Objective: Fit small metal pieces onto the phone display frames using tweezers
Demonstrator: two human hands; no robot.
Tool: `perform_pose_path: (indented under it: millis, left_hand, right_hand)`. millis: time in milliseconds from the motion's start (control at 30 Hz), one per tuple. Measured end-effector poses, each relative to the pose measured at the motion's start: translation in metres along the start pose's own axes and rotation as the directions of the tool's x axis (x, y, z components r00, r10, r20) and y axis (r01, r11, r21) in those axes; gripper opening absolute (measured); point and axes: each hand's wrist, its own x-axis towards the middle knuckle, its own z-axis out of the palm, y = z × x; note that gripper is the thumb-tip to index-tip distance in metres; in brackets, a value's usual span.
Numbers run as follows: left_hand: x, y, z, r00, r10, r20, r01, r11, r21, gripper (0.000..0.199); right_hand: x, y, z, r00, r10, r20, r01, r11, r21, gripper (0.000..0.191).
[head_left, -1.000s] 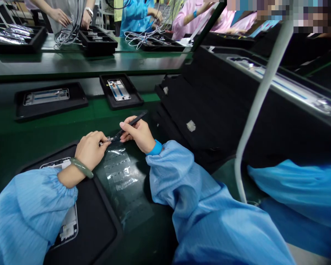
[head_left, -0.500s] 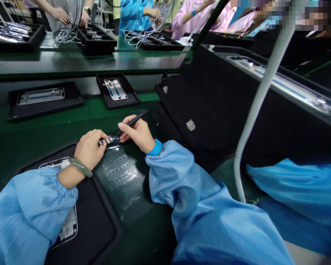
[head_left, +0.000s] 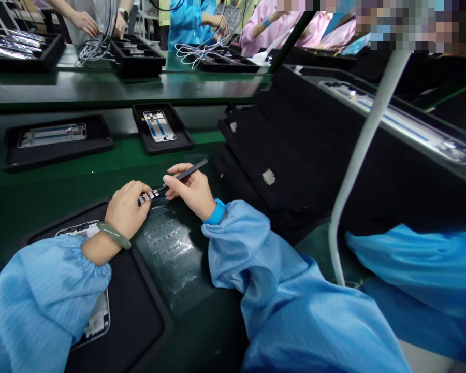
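A long green workbench (head_left: 62, 178) runs across in front of me, and a second bench (head_left: 120, 88) lies beyond it, where co-workers handle bundles of white cables (head_left: 95, 44). A black padded cover (head_left: 283, 155) and a white pole (head_left: 367, 134) close off the right side. Past the pole, a blue sleeve (head_left: 411, 254) sits at the picture edge (mine or a neighbour's? can't tell, probably not mine).

My forearms come in from the bottom corners, both in blue pleated sleeves, and angle toward each other. Ahead of my hands, a band of green bench separates them from two black trays (head_left: 58, 158), each holding a phone frame (head_left: 159, 126). A third black tray (head_left: 140, 305) lies under my left forearm, with another phone frame (head_left: 99, 316) in it.

My left hand (head_left: 126, 210), with a jade bangle (head_left: 114, 235) on the wrist, is curled and pinching a small striped strip (head_left: 147, 196) at its fingertips. My right hand (head_left: 190, 189), with a blue wristband (head_left: 216, 212), holds black tweezers (head_left: 186, 173) in a narrow pen grip, their tips right at the strip. The strip is above the top edge of a clear plastic sheet (head_left: 171, 254) lying on the bench, with rows of small pieces on it.
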Motion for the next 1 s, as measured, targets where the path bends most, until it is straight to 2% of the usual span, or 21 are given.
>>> perform_pose_path:
  millis: [167,267,333,367,433,500,633,767,867,933,1000]
  left_hand:
    - [0.000,0.003,-0.003,0.999,0.028,0.022,-0.030,0.998,0.056,0.011]
    - [-0.005,0.014,-0.014,0.999,0.047,-0.018,-0.045,0.994,0.104,0.034]
    - [-0.015,0.024,-0.023,0.986,0.162,-0.022,-0.156,0.971,0.183,0.048]
    - [-0.021,0.029,-0.026,0.967,0.254,0.016,-0.251,0.943,0.220,0.049]
    - [-0.034,0.037,-0.029,0.898,0.409,0.161,-0.438,0.865,0.246,0.050]
    - [-0.047,0.040,-0.025,0.841,0.447,0.305,-0.519,0.826,0.219,0.055]
    - [-0.059,0.035,-0.011,0.813,0.362,0.457,-0.486,0.853,0.189,0.052]
    - [-0.056,0.030,-0.009,0.806,0.330,0.492,-0.461,0.870,0.172,0.054]
    - [-0.054,0.032,-0.010,0.803,0.323,0.501,-0.448,0.882,0.148,0.055]
    - [-0.055,0.039,-0.008,0.803,0.316,0.506,-0.429,0.895,0.123,0.055]
    - [-0.058,0.048,-0.006,0.794,0.322,0.515,-0.410,0.910,0.063,0.054]
  right_hand:
    - [-0.001,-0.004,0.002,0.998,0.061,-0.021,-0.061,0.998,0.030,0.037]
    - [0.001,-0.005,0.000,0.991,0.128,-0.044,-0.125,0.990,0.065,0.032]
    - [0.002,-0.005,-0.001,0.985,0.158,-0.061,-0.153,0.984,0.090,0.027]
    - [0.004,-0.005,-0.002,0.983,0.169,-0.066,-0.162,0.982,0.099,0.025]
    - [0.006,-0.005,-0.002,0.979,0.189,-0.078,-0.181,0.978,0.104,0.021]
    - [0.008,-0.007,-0.001,0.973,0.215,-0.090,-0.205,0.973,0.102,0.016]
    - [0.012,-0.016,0.001,0.954,0.294,-0.064,-0.281,0.947,0.155,0.008]
    - [0.017,-0.029,-0.005,0.903,0.425,0.060,-0.423,0.857,0.295,0.004]
    - [0.019,-0.039,-0.010,0.864,0.499,0.074,-0.486,0.783,0.388,0.008]
    - [0.018,-0.045,-0.012,0.870,0.488,0.067,-0.470,0.781,0.410,0.009]
    - [0.015,-0.050,-0.011,0.903,0.423,0.080,-0.418,0.816,0.399,0.005]
